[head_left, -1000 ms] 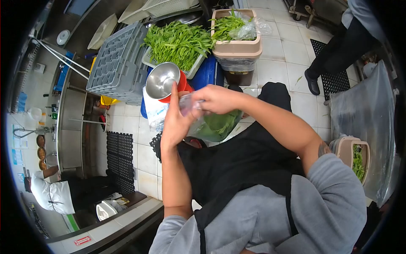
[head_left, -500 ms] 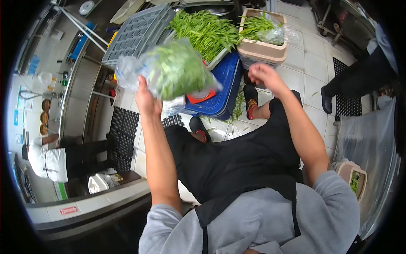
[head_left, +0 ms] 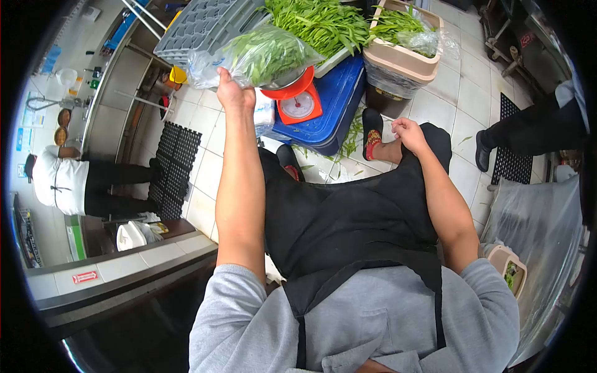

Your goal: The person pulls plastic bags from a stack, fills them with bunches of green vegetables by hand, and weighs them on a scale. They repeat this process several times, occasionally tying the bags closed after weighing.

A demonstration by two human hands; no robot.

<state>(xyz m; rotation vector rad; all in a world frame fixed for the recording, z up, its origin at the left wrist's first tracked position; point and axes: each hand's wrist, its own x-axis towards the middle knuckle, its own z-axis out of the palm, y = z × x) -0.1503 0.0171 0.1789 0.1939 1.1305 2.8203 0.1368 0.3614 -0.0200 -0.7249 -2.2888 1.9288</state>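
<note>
- Lower now than half a second ago, the bag of greens (head_left: 270, 57) has come down from the air to the metal bowl (head_left: 289, 81) of a red scale (head_left: 300, 107); the right hand (head_left: 407, 133) has dropped toward the right knee.
- Far left, a person in a white top (head_left: 62, 180) stands facing a tabletop, near a black floor mat (head_left: 174, 165).
- A grey rack (head_left: 202, 31) sits behind the bag's left end.
- The left hand (head_left: 236, 96) is clamped on the bunched, clear left end of the bag.
- The bag lies over the bowl, covering most of it; whether the bowl bears its full weight, I cannot tell.
- The scale stands upright on a blue tub (head_left: 348, 87), dial facing the wearer, with loose leafy greens (head_left: 317, 25) heaped just behind.
- Right of the tub, a beige bin (head_left: 404, 67) holds more greens and some clear plastic.
- The right hand is well apart from the left, beside the knee, fingers curled inward; I cannot tell whether they are fully closed.
- Far right, another person's dark-trousered legs (head_left: 528, 140) show above a hanging clear plastic sheet (head_left: 535, 230).
</note>
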